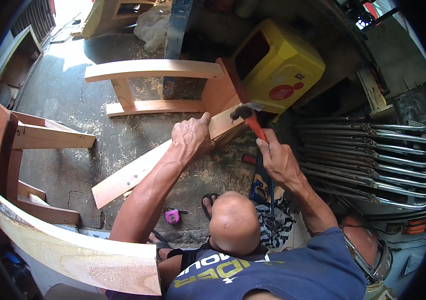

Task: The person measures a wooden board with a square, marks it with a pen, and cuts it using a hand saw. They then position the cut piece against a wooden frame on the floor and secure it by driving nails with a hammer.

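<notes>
A wooden stool lies on its side, with a reddish-brown seat (223, 92) and pale legs. My left hand (193, 135) is closed round a pale wooden leg (135, 175) that slants from the lower left up to the seat. In my right hand (280, 160) is a hammer (255, 125) with an orange handle, its dark head over the leg's upper end beside the seat. Whether the hammer touches the wood I cannot tell. Two more legs, joined by a crosspiece (122, 92), stretch left from the seat.
A yellow plastic stool (298, 65) stands behind the seat. Stacked chairs with chrome frames (373, 160) fill the right side. By my bent knee (234, 222) are a pink tape measure (172, 216) and a saw (260, 187). Another wooden stool (18, 145) lies left; a pale board (93, 260) crosses the lower left.
</notes>
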A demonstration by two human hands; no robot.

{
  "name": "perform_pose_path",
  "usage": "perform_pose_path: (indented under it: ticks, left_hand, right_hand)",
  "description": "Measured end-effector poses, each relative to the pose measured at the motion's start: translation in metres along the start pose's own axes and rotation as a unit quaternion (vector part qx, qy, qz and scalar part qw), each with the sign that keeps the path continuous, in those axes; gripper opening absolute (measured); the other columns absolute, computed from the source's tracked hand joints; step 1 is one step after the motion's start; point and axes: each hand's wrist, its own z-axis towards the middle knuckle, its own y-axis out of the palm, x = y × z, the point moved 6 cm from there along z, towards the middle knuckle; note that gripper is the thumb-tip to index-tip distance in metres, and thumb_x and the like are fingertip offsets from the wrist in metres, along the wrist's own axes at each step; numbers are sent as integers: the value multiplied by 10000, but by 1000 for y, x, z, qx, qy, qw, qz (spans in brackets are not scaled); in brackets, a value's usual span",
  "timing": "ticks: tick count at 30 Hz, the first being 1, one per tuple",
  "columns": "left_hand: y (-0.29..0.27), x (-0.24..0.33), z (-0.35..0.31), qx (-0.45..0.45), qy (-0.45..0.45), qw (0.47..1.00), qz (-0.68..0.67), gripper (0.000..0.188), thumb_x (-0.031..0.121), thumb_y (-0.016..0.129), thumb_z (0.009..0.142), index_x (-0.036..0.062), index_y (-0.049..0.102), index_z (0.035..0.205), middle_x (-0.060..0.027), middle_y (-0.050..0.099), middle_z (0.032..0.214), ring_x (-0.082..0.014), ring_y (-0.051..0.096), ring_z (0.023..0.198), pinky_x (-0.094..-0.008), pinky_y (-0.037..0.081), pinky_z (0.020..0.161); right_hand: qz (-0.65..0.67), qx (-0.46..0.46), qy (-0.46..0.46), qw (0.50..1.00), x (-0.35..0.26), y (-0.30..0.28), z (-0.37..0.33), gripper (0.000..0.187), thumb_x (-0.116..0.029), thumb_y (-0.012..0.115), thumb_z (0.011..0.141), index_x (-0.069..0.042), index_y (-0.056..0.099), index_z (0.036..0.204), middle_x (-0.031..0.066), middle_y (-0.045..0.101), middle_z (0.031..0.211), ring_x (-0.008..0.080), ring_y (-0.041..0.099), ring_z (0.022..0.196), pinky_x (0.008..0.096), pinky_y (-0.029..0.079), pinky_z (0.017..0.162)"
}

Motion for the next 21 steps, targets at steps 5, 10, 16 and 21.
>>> perform_pose_path:
  ticks: [5,10,16,21]
  left_hand:
    - [-6,-15,-4,26,-3,1000,8,407,190,710,774,79,585,1145,-242,727,890,-431,725,888,-509,565,778]
    - [-2,1,0,0,4,1000,-15,421,204,718,774,95,578,1157,-235,730,914,-429,725,915,-512,560,799]
    - [-1,-5,-10,8,-3,1000,4,384,199,713,772,86,597,1120,-244,727,889,-436,725,900,-511,568,791]
    - [5,-1,9,-23,-10,1000,3,651,286,756,760,123,518,1344,-244,733,962,-438,716,954,-513,566,831]
  right_hand:
    - [80,50,-81,992,-56,-55,0,286,-313,506,1073,-41,571,1131,163,664,729,309,684,620,389,482,532]
    - [-12,32,-55,998,-7,-28,-8,312,-358,479,1078,-56,539,1030,141,628,660,328,646,564,401,468,497]
    - [71,18,32,997,4,7,-16,279,-321,488,1074,-43,490,1095,263,619,682,507,657,708,543,467,581]
    - [17,13,37,999,14,4,3,317,-352,484,1077,-38,519,1108,260,597,685,500,648,714,505,463,602]
